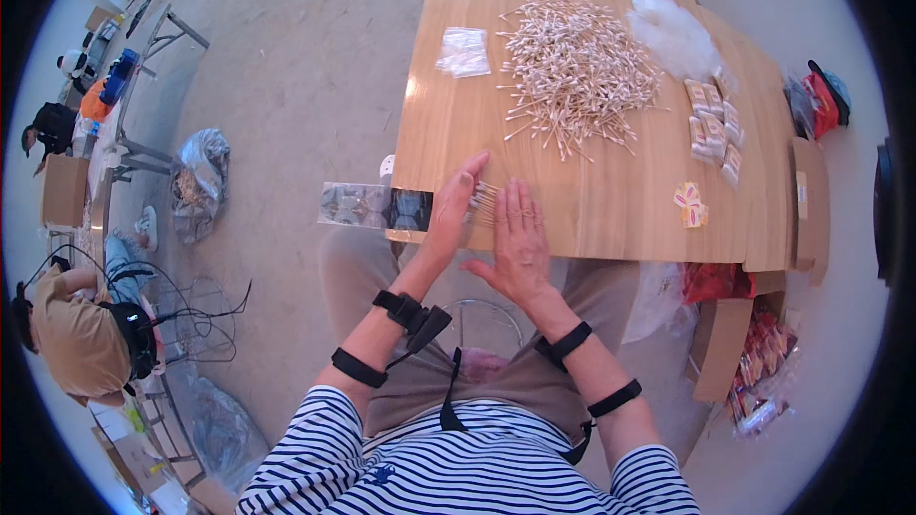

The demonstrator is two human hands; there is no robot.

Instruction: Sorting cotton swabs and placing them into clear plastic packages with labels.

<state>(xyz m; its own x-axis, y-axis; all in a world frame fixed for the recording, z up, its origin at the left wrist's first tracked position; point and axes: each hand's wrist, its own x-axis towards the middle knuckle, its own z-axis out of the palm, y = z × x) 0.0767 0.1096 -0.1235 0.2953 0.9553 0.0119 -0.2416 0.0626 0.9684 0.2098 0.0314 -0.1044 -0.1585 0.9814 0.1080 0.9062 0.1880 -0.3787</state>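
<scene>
A small bunch of cotton swabs (485, 200) lies near the table's front edge, between my two hands. My left hand (456, 208) stands on its side along the bunch, fingers straight. On the other side, my right hand (521, 238) lies flat with fingers stretched out and thumb apart, its fingertips beside the swabs and partly hiding them. Beyond both hands spreads a large heap of loose cotton swabs (577, 67). Left of my left hand, a clear plastic sheet with dark patches (367, 206) juts past the table edge.
Flat clear bags (464, 51) lie at the table's far left, a pile of clear plastic (676, 35) at far right. Near them sit filled swab packs (713, 124) and small printed cards (690, 205). Cardboard boxes (722, 348) stand below right. Another person (86, 329) sits at left.
</scene>
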